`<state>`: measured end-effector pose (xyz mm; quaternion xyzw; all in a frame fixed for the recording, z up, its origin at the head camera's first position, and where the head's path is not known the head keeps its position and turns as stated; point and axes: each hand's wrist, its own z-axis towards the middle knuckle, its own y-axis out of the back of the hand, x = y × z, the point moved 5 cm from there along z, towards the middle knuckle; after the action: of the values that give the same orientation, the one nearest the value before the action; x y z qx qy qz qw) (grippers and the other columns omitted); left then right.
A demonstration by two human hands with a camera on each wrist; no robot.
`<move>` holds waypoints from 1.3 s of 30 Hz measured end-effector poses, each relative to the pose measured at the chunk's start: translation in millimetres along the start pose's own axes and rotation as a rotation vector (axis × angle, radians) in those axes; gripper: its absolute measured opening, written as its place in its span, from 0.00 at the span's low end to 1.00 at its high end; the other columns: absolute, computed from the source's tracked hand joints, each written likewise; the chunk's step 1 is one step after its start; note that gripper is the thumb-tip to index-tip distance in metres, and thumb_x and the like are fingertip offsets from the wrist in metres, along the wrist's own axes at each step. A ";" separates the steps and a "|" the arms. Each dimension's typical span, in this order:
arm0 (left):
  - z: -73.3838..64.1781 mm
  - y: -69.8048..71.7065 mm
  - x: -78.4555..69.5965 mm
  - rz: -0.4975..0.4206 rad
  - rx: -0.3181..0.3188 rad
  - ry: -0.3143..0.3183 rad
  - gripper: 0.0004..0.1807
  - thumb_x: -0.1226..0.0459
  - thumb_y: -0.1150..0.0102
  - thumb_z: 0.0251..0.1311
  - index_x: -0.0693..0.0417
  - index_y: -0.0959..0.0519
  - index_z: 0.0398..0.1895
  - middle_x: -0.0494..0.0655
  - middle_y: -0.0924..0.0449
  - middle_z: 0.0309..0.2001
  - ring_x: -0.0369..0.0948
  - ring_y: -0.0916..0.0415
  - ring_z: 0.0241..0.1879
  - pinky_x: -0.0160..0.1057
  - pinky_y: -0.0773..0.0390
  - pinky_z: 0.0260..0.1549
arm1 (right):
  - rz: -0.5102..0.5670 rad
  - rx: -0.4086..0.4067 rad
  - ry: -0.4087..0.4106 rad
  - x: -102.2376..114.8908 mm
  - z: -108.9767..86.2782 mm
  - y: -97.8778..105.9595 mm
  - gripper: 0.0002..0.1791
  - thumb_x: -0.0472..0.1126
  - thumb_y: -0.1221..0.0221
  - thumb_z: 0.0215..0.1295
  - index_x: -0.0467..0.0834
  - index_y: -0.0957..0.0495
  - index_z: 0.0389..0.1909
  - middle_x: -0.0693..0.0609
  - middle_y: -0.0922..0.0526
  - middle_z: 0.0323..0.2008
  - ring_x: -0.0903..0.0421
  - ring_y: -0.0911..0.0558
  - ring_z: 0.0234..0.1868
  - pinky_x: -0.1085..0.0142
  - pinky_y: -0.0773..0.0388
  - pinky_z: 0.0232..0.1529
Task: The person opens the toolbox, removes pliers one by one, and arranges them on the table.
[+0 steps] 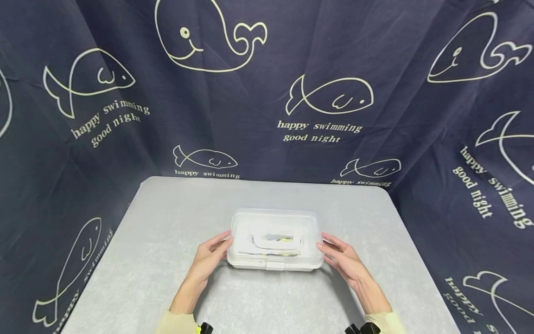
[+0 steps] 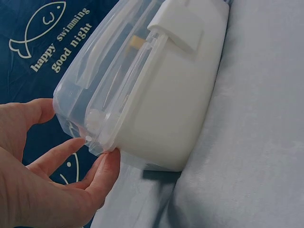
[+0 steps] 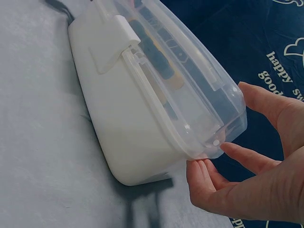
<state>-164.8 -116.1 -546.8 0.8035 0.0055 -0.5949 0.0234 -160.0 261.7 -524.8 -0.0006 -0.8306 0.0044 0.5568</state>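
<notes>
A white plastic storage box point(image 1: 250, 263) with a clear lid point(image 1: 244, 227) sits at the middle of the table. The lid is on, and a white latch point(image 1: 275, 266) is at the middle of the near side. Through the lid, yellow and dark items point(image 1: 285, 240) show, too blurred to name. My left hand point(image 1: 207, 256) grips the box's left end, thumb and fingers on the lid and its rim. At the opposite end, my right hand point(image 1: 345, 260) holds the rim likewise, as the right wrist view shows with its fingertips point(image 3: 199, 166) under the lid's edge.
The grey table point(image 1: 167, 222) has rounded far corners. Dark blue cloth point(image 1: 258, 106) printed with white fish and whales hangs behind it and along both sides. Black wrist devices point(image 1: 204, 328) show at both cuffs.
</notes>
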 end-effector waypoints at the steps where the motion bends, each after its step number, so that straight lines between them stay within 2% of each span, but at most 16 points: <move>1: -1.1 0.2 0.8 -0.003 -0.002 0.003 0.32 0.49 0.30 0.64 0.53 0.22 0.67 0.53 0.17 0.54 0.45 0.17 0.48 0.45 0.20 0.53 | -0.002 0.000 0.000 -0.5 -1.0 0.0 0.37 0.40 0.36 0.71 0.34 0.39 0.76 0.37 0.33 0.70 0.65 0.22 0.56 0.64 0.25 0.61; 9: -12.6 1.4 3.6 0.001 0.009 -0.006 0.33 0.48 0.31 0.64 0.54 0.23 0.68 0.54 0.18 0.56 0.46 0.17 0.50 0.47 0.21 0.55 | -0.040 0.002 0.005 -2.9 -9.1 -1.0 0.38 0.42 0.35 0.71 0.36 0.38 0.76 0.37 0.32 0.71 0.61 0.26 0.61 0.63 0.26 0.62; 15: -21.6 2.2 4.5 0.023 0.026 -0.006 0.36 0.46 0.32 0.64 0.53 0.25 0.70 0.54 0.19 0.58 0.47 0.19 0.53 0.50 0.22 0.57 | -0.006 -0.002 0.000 -7.8 -13.9 -1.0 0.38 0.40 0.35 0.69 0.35 0.38 0.76 0.36 0.33 0.70 0.59 0.27 0.63 0.65 0.24 0.59; 25: -26.0 4.5 10.0 0.038 0.022 0.011 0.35 0.43 0.32 0.62 0.49 0.23 0.69 0.51 0.19 0.58 0.45 0.21 0.55 0.47 0.23 0.58 | -0.019 -0.038 -0.033 -14.0 -25.7 -2.5 0.39 0.42 0.33 0.68 0.37 0.38 0.76 0.36 0.33 0.70 0.51 0.29 0.67 0.62 0.25 0.61; 32: -34.1 4.0 11.1 0.044 0.038 0.023 0.37 0.42 0.32 0.62 0.50 0.25 0.70 0.51 0.20 0.60 0.46 0.22 0.56 0.53 0.26 0.61 | -0.021 -0.041 -0.037 -17.7 -31.4 -2.5 0.38 0.41 0.34 0.69 0.36 0.38 0.76 0.36 0.32 0.69 0.51 0.29 0.66 0.61 0.26 0.60; 39: -40.6 4.1 12.5 0.047 0.038 0.026 0.36 0.43 0.33 0.62 0.49 0.25 0.70 0.50 0.20 0.59 0.45 0.22 0.56 0.50 0.25 0.59 | -0.023 -0.044 -0.042 -21.6 -35.9 -1.9 0.38 0.41 0.34 0.69 0.36 0.37 0.76 0.36 0.33 0.69 0.50 0.30 0.67 0.61 0.25 0.59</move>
<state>-122.2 -118.6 -546.8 0.8115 -0.0245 -0.5835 0.0221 -118.6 259.9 -531.1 -0.0032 -0.8419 -0.0201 0.5393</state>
